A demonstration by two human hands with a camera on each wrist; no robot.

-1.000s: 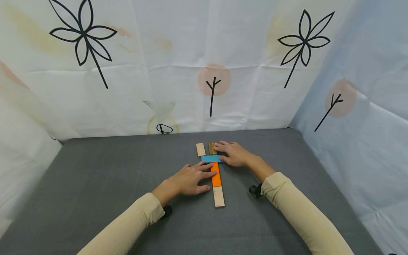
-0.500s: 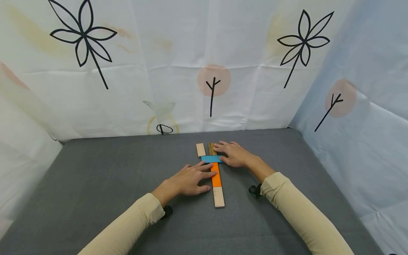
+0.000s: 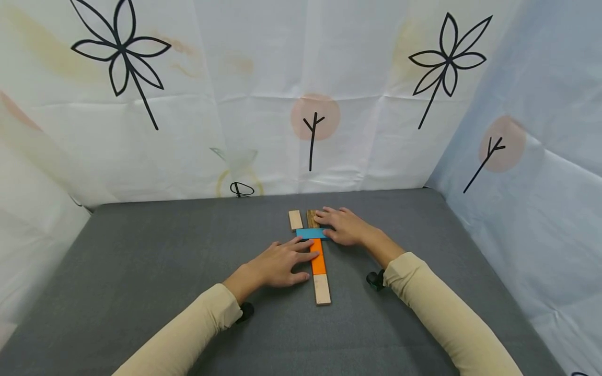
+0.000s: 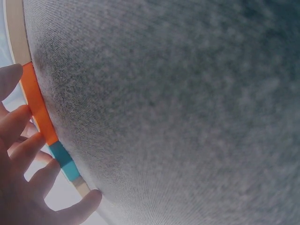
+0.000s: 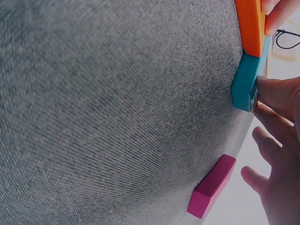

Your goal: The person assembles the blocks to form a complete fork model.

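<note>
Flat blocks lie joined on the grey cloth. A blue block (image 3: 309, 233) runs crosswise, and an orange block (image 3: 318, 265) extends from it toward the person, ending in a pale wood block (image 3: 322, 290). Beyond the blue one sit another pale wood block (image 3: 295, 220) and a dark brown wood block (image 3: 311, 217). My left hand (image 3: 276, 264) spreads its fingers along the left side, fingertips on the orange block and near the blue one. With its thumb at the blue block's right end, my right hand (image 3: 347, 227) has its fingers over the brown block, partly hiding it.
In the right wrist view a magenta block (image 5: 212, 186) lies apart on the cloth; the right hand hides it in the head view. The grey cloth surface (image 3: 155, 271) meets a white printed curtain (image 3: 263, 125) at the back and sides.
</note>
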